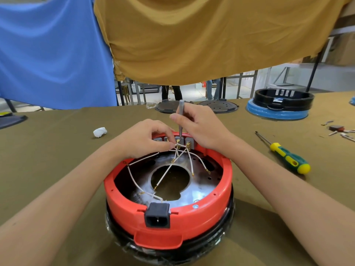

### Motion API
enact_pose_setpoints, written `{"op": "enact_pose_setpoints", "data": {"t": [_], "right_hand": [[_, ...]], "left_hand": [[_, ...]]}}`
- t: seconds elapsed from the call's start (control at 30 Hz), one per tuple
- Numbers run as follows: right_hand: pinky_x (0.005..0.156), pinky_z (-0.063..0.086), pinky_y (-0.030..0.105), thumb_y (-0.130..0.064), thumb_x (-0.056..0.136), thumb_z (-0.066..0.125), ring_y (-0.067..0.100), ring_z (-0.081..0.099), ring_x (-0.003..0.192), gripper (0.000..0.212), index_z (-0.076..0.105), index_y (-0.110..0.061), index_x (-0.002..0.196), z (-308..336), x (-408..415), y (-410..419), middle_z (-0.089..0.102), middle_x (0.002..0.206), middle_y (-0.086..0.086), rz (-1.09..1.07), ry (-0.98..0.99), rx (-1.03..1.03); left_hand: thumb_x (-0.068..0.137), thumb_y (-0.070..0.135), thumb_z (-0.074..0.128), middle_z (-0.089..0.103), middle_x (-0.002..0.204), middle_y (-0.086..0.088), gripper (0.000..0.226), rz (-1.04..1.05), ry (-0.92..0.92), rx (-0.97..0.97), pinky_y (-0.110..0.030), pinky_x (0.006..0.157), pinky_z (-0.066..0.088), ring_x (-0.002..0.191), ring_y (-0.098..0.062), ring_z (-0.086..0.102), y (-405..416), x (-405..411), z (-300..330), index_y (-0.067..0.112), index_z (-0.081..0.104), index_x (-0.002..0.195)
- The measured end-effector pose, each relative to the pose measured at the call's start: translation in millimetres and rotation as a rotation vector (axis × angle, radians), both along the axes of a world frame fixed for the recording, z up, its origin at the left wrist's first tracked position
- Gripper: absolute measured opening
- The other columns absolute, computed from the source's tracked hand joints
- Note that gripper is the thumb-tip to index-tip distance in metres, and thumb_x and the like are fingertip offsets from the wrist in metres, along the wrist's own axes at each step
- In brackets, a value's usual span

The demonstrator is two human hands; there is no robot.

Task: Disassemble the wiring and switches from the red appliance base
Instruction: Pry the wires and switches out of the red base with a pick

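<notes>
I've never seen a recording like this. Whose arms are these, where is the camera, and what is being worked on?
The single picture comes from a camera worn on the person's head, looking down at their own bare arms. On the olive cloth-covered table stands a red appliance base, open side up, with white wires inside. The left hand pinches a wire by the grey switches at the far rim. The right hand grips a slim grey tool, tip pointed down at them. A green-and-yellow screwdriver lies to the right.

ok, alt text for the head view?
Left hand pinches a white wire at the switches inside the red base, while the right hand holds a grey tool upright on them. A screwdriver lies to the right.
</notes>
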State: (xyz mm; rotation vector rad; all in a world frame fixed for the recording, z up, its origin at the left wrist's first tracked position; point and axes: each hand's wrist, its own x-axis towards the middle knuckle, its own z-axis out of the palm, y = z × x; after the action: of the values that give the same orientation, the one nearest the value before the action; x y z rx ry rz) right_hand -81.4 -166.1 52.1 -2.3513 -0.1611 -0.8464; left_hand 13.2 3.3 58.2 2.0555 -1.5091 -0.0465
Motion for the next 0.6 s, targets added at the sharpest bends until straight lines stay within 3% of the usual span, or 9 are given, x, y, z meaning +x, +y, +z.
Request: {"op": "enact_pose_setpoints", "data": {"t": [0.3, 0.37, 0.5, 0.6], "right_hand": [[0.053, 0.033, 0.020, -0.030, 0.100, 0.058, 0.004, 0.039, 0.053, 0.032, 0.060, -0.007, 0.079, -0.5, 0.3, -0.6, 0.044, 0.057, -0.012, 0.001, -0.025, 0.060], [0.055, 0.036, 0.025, -0.031, 0.100, 0.058, 0.003, 0.040, 0.053, 0.033, 0.060, -0.004, 0.081, -0.1, 1.7, -0.4, 0.047, 0.059, -0.010, -0.003, -0.012, 0.063], [0.064, 0.045, 0.041, -0.029, 0.100, 0.057, 0.018, 0.048, 0.062, 0.033, 0.060, 0.000, 0.085, 2.3, 4.3, -3.5, 0.054, 0.069, 0.013, 0.014, 0.044, 0.204], [0.058, 0.040, 0.030, -0.026, 0.101, 0.057, 0.013, 0.042, 0.054, 0.029, 0.058, -0.005, 0.081, 1.8, 6.7, -5.9, 0.051, 0.064, 0.006, 0.035, 0.096, 0.348]], "left_hand": [[0.086, 0.018, 0.074, 0.070, 0.098, 0.010, 0.005, -0.002, 0.017, 0.007, -0.024, 0.090, 0.045, 0.094, -0.003, 0.061, 1.3, -0.5, 0.4, 0.022, 0.075, 0.085], [0.086, 0.018, 0.074, 0.070, 0.098, 0.010, 0.005, -0.005, 0.015, 0.011, -0.026, 0.092, 0.045, 0.095, -0.004, 0.062, 1.1, -0.8, 0.9, 0.023, 0.075, 0.085], [0.086, 0.020, 0.073, 0.070, 0.105, 0.008, 0.006, 0.008, 0.034, 0.024, -0.038, 0.101, 0.045, 0.106, -0.008, 0.062, 1.0, -1.4, 1.9, 0.025, 0.075, 0.084], [0.086, 0.019, 0.073, 0.068, 0.107, 0.008, 0.006, 0.011, 0.043, 0.026, -0.039, 0.103, 0.043, 0.109, -0.009, 0.061, 1.6, -2.0, 1.7, 0.024, 0.075, 0.084]]}}
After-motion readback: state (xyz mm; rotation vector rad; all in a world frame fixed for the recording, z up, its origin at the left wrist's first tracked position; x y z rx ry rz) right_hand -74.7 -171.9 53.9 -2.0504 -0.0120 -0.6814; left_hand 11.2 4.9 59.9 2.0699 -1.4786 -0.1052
